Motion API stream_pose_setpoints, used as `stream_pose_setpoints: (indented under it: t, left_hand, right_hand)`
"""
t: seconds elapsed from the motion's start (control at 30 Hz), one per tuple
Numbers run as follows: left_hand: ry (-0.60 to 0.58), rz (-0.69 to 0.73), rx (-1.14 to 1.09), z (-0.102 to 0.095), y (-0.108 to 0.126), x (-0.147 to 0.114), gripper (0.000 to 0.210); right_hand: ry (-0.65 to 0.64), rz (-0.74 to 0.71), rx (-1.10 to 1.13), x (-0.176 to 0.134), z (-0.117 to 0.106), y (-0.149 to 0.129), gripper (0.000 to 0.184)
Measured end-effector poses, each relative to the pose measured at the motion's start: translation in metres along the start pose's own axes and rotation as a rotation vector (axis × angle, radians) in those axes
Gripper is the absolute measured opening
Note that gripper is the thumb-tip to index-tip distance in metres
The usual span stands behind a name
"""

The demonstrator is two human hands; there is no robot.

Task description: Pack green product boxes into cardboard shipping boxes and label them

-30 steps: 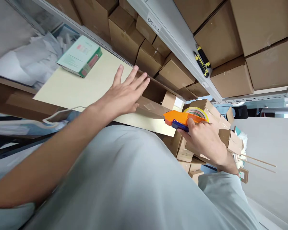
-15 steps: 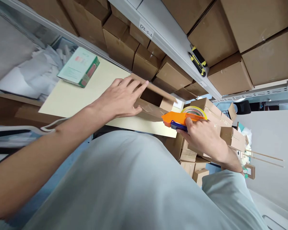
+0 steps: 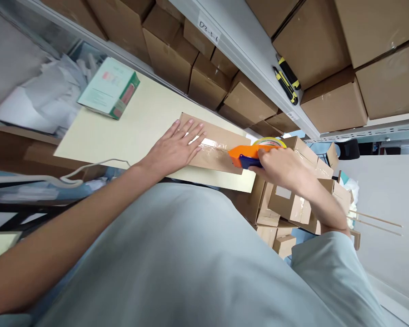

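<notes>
A brown cardboard box (image 3: 221, 131) lies on the pale yellow tabletop (image 3: 153, 106), its flaps folded together on top. Clear packing tape (image 3: 213, 144) runs along the seam. My left hand (image 3: 177, 145) rests palm down on the box's left end, fingers spread. In my right hand (image 3: 282, 165) is an orange and blue tape dispenser (image 3: 243, 154) with a roll of tape (image 3: 271, 142) on it. The dispenser's front end is at the right part of the box top, over the seam.
A green and white carton (image 3: 109, 88) stands at the table's left, near crumpled white paper (image 3: 54, 95). Shelves with brown boxes (image 3: 207, 77) run behind. Two yellow-black utility knives (image 3: 286, 81) lie on the upper shelf. More cardboard boxes (image 3: 289, 204) are stacked at the right.
The box's raised flap has come down and its opening is covered. My left hand has flattened onto the top. The tape dispenser has moved slightly up and left.
</notes>
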State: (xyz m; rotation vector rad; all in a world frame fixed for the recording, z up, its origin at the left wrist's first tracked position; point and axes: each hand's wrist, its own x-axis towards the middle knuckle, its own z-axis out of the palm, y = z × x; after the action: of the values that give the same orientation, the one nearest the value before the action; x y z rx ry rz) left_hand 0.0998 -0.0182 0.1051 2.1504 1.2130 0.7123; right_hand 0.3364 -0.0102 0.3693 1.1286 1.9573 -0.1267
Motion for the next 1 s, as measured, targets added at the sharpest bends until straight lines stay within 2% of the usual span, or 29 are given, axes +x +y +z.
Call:
stream_pose_setpoints:
  t: [0.17,0.33,0.47,0.57,0.67,0.73,0.8,0.9,1.0]
  left_hand:
    - [0.056,-0.075,-0.010,0.014,0.004,-0.006,0.055]
    - [0.093,-0.083,-0.004,0.022,0.005,-0.011,0.055]
    - [0.106,-0.058,-0.048,0.022,0.000,-0.014,0.058]
    - [0.115,-0.053,-0.067,0.021,-0.002,-0.016,0.059]
    - [0.128,-0.064,-0.064,0.021,-0.002,-0.016,0.059]
    - [0.132,-0.076,-0.052,0.021,-0.001,-0.016,0.060]
    - [0.129,-0.088,-0.036,0.020,0.001,-0.015,0.061]
    - [0.122,-0.098,-0.014,0.019,0.002,-0.014,0.062]
    - [0.125,-0.094,-0.002,0.019,0.001,-0.013,0.064]
  right_hand:
    - [-0.052,-0.045,-0.023,0.045,-0.036,0.031,0.044]
    - [-0.234,-0.076,-0.073,0.092,-0.073,0.049,0.042]
    - [-0.360,-0.111,-0.125,0.128,-0.102,0.063,0.050]
    - [-0.350,-0.005,-0.236,0.157,-0.122,0.091,0.056]
    - [-0.262,0.099,-0.294,0.179,-0.138,0.124,0.044]
    - [-0.244,0.064,-0.242,0.181,-0.145,0.136,0.041]
    - [-0.287,0.028,-0.200,0.168,-0.151,0.138,0.044]
    - [-0.347,-0.018,-0.200,0.129,-0.156,0.131,0.046]
    - [-0.286,-0.129,-0.193,0.082,-0.160,0.125,0.041]
